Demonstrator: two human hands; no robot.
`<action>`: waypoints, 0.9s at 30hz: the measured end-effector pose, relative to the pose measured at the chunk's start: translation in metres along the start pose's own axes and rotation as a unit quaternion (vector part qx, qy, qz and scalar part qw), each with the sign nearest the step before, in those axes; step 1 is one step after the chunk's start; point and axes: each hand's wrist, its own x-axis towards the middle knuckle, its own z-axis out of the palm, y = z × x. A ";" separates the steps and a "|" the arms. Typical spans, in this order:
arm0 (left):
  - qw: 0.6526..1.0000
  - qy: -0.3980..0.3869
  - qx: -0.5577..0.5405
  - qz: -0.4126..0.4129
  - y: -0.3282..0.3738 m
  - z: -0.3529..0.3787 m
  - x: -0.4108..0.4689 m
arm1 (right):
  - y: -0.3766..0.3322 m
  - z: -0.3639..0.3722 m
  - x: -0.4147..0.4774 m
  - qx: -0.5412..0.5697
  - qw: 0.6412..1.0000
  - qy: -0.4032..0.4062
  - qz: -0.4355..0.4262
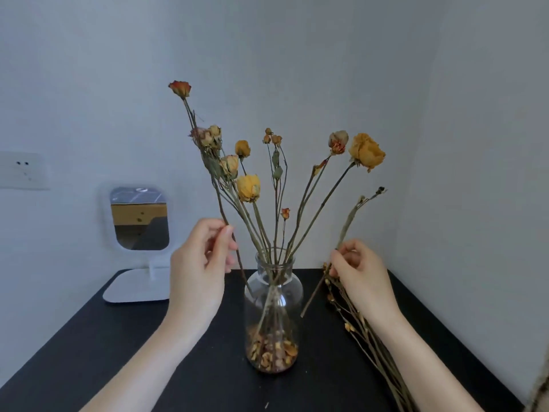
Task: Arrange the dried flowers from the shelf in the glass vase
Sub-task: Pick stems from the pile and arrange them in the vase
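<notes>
A clear glass vase (pixel 273 310) stands mid-table with loose dried petals at its bottom and several dried yellow and orange roses (pixel 366 151) fanning out of its neck. My left hand (pixel 202 263) pinches a long stem with an orange-red bud (pixel 180 88) at its top, left of the vase; the stem's lower end passes beside or behind the glass. My right hand (pixel 358 272) pinches a thin pale stem (pixel 346 224) with small dark buds, right of the vase, its lower end above the table.
The black table (pixel 89 352) fills the lower view. A bundle of dried stems (pixel 365 331) lies on it along the right side, under my right forearm. A white standing mirror (pixel 139 221) sits at the back left. Grey walls close behind and right.
</notes>
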 end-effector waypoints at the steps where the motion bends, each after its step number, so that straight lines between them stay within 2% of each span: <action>1: 1.000 0.006 -0.001 0.006 0.002 0.002 0.007 | -0.005 0.001 -0.001 0.006 1.000 -0.002 -0.017; 13: 0.997 0.052 -0.044 0.043 0.019 0.020 0.046 | -0.024 0.005 0.000 0.022 0.997 -0.005 -0.069; 17: 0.998 0.025 -0.037 0.039 0.016 0.026 0.043 | -0.024 0.005 0.001 0.023 0.997 0.002 -0.067; 21: 1.000 -0.019 -0.003 -0.004 -0.001 0.036 0.033 | -0.028 0.007 -0.002 0.025 0.997 -0.002 -0.073; 27: 0.991 -0.051 0.126 -0.003 -0.029 0.042 0.025 | -0.034 0.006 -0.005 0.042 0.996 -0.011 -0.077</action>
